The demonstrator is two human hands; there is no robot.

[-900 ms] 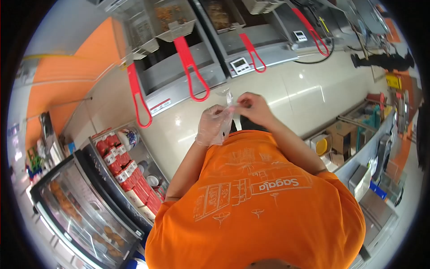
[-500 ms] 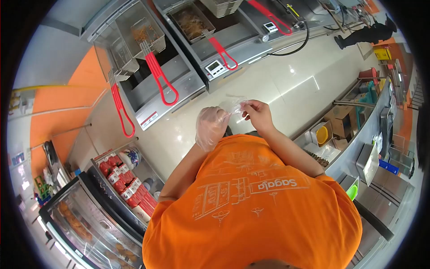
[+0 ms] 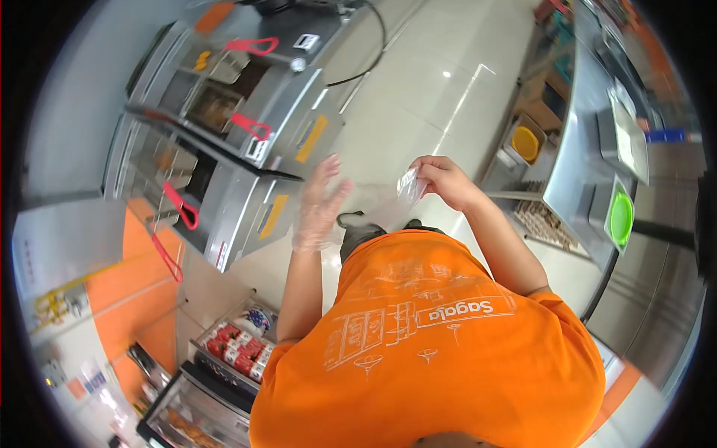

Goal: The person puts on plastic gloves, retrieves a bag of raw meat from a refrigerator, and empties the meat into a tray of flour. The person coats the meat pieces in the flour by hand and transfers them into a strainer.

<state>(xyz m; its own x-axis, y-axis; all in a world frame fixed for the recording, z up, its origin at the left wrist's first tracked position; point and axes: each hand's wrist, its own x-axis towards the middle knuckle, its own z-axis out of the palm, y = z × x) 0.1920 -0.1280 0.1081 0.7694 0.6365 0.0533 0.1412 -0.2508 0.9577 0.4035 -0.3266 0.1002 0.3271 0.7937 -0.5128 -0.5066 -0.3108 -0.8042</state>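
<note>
My left hand (image 3: 321, 205) wears a clear, loose plastic glove. Its fingers are spread and a little blurred, and nothing lies in them. Bare, my right hand (image 3: 442, 181) pinches a second piece of thin clear plastic between thumb and fingers. That piece looks like a disposable plastic glove (image 3: 404, 196) and hangs down to the left, towards the gap between my hands. Both hands are in front of my orange shirt (image 3: 433, 343), above the tiled floor.
At the left stand fryers (image 3: 280, 127) with red-handled baskets (image 3: 179, 205). On the right runs a steel counter (image 3: 571, 172) with a green container (image 3: 621, 219), and a yellow bowl (image 3: 525, 143) on the shelf beneath. Red-and-white packs (image 3: 240, 349) fill a shelf at lower left.
My hands have moved apart; the left let go of the plastic and opened its fingers, while the right still holds it. The view has turned, shifting the fryers and counter.
</note>
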